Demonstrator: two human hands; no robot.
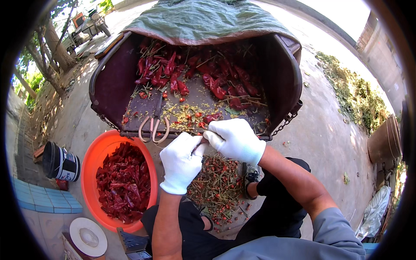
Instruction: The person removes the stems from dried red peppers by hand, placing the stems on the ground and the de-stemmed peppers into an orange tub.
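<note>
My left hand point(182, 163) and my right hand point(236, 141), both in white knit gloves, meet at the front edge of a dark metal cart bed point(113, 73). Pinched between their fingertips is a dark red chili pepper point(203, 141), mostly hidden by the gloves. Whole dried red chili peppers point(170, 66) with stems are piled deeper in the bed. Scissors point(155, 125) with pinkish handles lie at its front left, near scattered yellow seeds point(187, 113). Left of my left hand, an orange basin point(87, 175) holds many red chili peppers point(125, 185).
Below my hands, cut stems and red caps point(216, 187) form a heap between my feet. A green woven sheet point(208, 21) covers the cart's back. Chains point(286, 123) hang at its sides. A black bucket point(61, 162) lies left of the basin; a brown bucket point(385, 139) stands far right.
</note>
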